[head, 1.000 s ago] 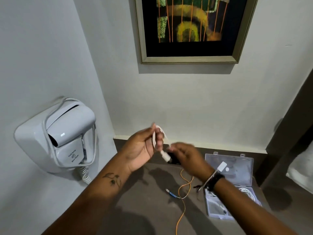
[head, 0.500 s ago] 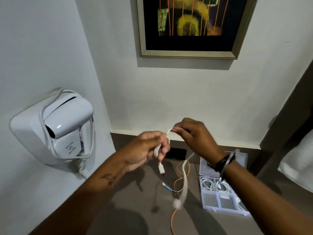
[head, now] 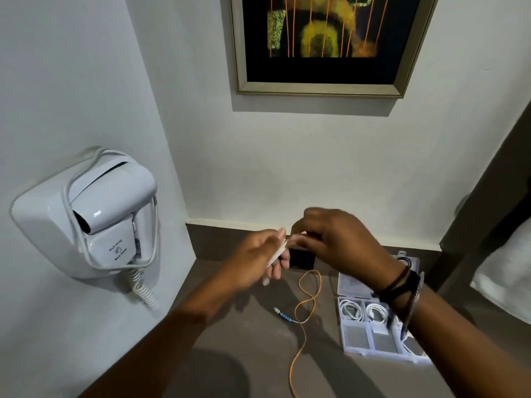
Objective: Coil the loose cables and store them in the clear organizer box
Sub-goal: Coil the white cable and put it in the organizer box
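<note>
My left hand (head: pixel 258 255) and my right hand (head: pixel 333 239) meet above the brown counter, both closed on a short white cable (head: pixel 276 255) bunched between them; its plug end pokes out below my left fingers. Motion blur hides the coil's shape. An orange cable (head: pixel 309 297) with a blue-tipped connector lies loose on the counter below my hands. The clear organizer box (head: pixel 370 338) stands open at the right, with coiled white cables in its two back compartments. My right forearm covers part of the box.
A white wall-mounted hair dryer (head: pixel 97 216) with a spiral cord hangs on the left wall. A black socket plate (head: pixel 301 258) sits by the back wall behind my hands. A framed picture (head: pixel 321 44) hangs above. White bedding (head: pixel 508 271) shows at the right edge.
My right hand has dropped from its raised pull and come in against my left hand. The dangling white cable tail is gone from view, now gathered between both hands.
</note>
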A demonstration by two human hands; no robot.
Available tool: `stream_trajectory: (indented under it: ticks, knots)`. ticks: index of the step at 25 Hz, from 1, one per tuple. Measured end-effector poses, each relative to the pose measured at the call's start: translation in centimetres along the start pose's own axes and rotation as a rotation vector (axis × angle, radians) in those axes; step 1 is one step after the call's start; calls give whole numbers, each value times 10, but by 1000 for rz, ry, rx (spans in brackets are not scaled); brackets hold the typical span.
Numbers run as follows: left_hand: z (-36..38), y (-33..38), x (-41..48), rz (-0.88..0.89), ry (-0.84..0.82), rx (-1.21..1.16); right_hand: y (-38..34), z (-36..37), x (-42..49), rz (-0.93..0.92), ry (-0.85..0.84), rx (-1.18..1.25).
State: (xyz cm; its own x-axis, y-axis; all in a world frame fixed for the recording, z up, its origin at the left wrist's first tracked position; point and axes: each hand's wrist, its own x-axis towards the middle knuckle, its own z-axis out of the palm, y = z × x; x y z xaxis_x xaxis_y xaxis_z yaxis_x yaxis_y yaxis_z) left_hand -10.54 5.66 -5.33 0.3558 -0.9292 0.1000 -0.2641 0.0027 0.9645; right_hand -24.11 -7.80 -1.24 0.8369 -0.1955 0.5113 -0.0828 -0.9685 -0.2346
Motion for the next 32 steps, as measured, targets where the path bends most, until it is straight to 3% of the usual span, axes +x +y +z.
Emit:
stream_trajectory:
  ticks: [3,5,6,7,9,11,13,15,16,20,24,27,30,32]
  knots:
    - [-10,16,0,-13,-125,-527,9,22,-8,154,79,366]
    - [-9,17,8,34,23,-861,-4,52,-28,262,-58,438]
    - [-6,13,15,44,158,-910,-14,66,-39,262,-156,425]
    - [-2,9,20,49,294,-819,-25,74,-48,233,-217,410]
    - [10,-6,19,46,442,-416,-37,69,-52,170,-263,345]
    - [20,-25,9,97,353,-5,-36,44,-41,129,-229,88]
    - [19,-32,0,118,182,163,-23,17,-27,46,-109,-131]
    - [16,-25,-3,45,41,-25,-6,-6,-14,-19,-65,-108]
    - [16,-20,-4,36,27,-123,2,-10,-10,-15,-50,27]
    - [26,-7,-4,67,191,-460,13,29,-8,267,64,742]
    - [38,-9,-1,24,261,-635,8,65,-22,322,131,942]
    - [41,-17,1,27,356,-697,5,73,-26,345,93,846]
    - [46,-24,9,43,528,-549,-1,80,-27,295,144,499]
    - [51,-30,16,30,623,-429,-3,82,-26,273,165,517]
